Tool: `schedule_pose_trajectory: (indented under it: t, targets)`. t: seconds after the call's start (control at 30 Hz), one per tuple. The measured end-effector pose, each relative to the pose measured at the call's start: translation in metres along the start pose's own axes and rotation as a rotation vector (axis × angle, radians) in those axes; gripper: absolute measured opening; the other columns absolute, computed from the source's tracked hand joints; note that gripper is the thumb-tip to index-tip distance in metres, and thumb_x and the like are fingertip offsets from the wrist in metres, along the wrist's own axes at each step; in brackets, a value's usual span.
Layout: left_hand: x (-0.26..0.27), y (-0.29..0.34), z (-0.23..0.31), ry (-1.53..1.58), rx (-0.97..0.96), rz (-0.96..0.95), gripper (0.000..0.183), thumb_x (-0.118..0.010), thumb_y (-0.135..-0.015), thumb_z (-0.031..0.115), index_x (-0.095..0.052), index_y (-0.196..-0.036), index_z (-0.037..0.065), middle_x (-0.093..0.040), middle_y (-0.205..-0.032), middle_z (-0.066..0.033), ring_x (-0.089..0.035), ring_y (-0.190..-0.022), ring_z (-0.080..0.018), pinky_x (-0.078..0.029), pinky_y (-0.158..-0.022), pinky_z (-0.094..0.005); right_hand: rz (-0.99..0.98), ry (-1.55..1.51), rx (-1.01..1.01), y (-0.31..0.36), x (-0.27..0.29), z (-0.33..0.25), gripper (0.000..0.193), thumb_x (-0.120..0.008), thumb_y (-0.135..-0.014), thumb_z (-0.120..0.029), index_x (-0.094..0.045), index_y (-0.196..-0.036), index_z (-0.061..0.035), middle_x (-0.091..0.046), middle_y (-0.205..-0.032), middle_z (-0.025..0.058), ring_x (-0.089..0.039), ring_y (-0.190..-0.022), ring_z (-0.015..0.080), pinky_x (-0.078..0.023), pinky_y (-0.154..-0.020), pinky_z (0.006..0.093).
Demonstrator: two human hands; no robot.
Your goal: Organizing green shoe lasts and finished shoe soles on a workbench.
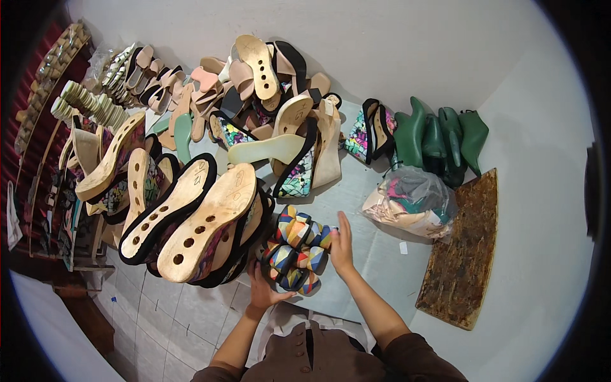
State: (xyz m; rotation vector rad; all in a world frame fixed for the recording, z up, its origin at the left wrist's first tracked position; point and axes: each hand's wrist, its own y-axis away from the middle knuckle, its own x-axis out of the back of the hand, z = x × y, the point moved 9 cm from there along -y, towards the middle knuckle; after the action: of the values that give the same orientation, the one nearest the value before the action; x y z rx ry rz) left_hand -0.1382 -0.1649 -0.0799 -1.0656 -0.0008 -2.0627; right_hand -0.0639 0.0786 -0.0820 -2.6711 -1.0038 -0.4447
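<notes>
Between my two hands stands a close group of rounded pieces in multicoloured geometric fabric [296, 248], dark at some edges; their exact kind is hard to make out. My left hand [262, 290] rests against the group's near left side, thumb spread out along the front. Along the right side lies my right hand [342, 247], its fingers stretched out straight and touching the pieces. Neither hand wraps round anything. Just left of my left hand, a stack of wedge sandals with pale wooden soles [207, 223] and black edging leans over the table edge.
More wedge shoes [296, 149] and beige sandals [242, 79] crowd the table's back. Green shoe lasts [436, 140] stand at the back right, near a clear plastic bag [410, 204] of pieces and a worn brown board [464, 254]. A rack [48, 83] rises at left.
</notes>
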Motion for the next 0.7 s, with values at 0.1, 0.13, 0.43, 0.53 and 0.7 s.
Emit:
schedule_pose_trajectory:
  t: [0.1,0.13,0.43,0.53,0.7]
  targets:
    - [0.006,-0.01,-0.002,0.233,0.098,-0.012,0.107,-0.054,-0.074,0.065,-0.009,-0.136,-0.009,-0.02,-0.136,-0.0293,-0.017,-0.13,-0.0416,-0.015,-0.106,-0.0464,0.125,-0.053,-0.136,0.029,0.006,0.022,0.052,-0.037,-0.093,-0.022,-0.024,-0.138,0.0014,-0.027,-0.141,0.0202,-0.025,-0.132,0.0323,-0.019,-0.108,0.038]
    - [0.008,-0.008,-0.004,0.227,0.107,-0.01,0.107,-0.054,-0.074,0.065,-0.009,-0.136,-0.009,-0.02,-0.136,-0.0293,-0.017,-0.13,-0.0416,-0.015,-0.106,-0.0464,0.101,-0.061,-0.151,0.038,0.0,0.012,0.055,-0.037,-0.093,-0.023,-0.02,-0.139,0.0016,-0.024,-0.142,0.0215,-0.021,-0.133,0.0339,-0.017,-0.108,0.0392]
    - [0.009,-0.006,-0.012,0.424,0.189,0.124,0.08,-0.039,-0.086,0.052,-0.022,-0.132,-0.011,-0.029,-0.133,-0.0262,-0.026,-0.127,-0.0367,-0.017,-0.106,-0.0421,0.079,-0.121,-0.214,0.08,-0.032,-0.008,0.065,-0.038,-0.091,-0.023,-0.006,-0.14,0.0041,-0.01,-0.146,0.0246,-0.009,-0.136,0.0383,-0.008,-0.11,0.0406]
    - [0.007,-0.006,-0.01,0.427,0.176,0.114,0.076,-0.039,-0.087,0.049,-0.021,-0.132,-0.01,-0.027,-0.134,-0.0251,-0.026,-0.127,-0.0355,-0.017,-0.106,-0.0416,0.095,-0.112,-0.224,0.078,-0.032,-0.009,0.064,-0.038,-0.091,-0.023,-0.007,-0.14,0.0044,-0.01,-0.146,0.0242,-0.009,-0.136,0.0379,-0.008,-0.11,0.0402]
    - [0.003,0.003,-0.011,0.667,0.209,0.136,0.067,-0.041,-0.088,0.031,-0.014,-0.133,-0.009,-0.021,-0.136,-0.0234,-0.023,-0.129,-0.0328,-0.015,-0.107,-0.0404,0.149,-0.107,-0.223,0.077,-0.028,-0.01,0.063,-0.038,-0.091,-0.022,-0.009,-0.14,0.0043,-0.013,-0.145,0.0245,-0.013,-0.135,0.0377,-0.01,-0.11,0.0404]
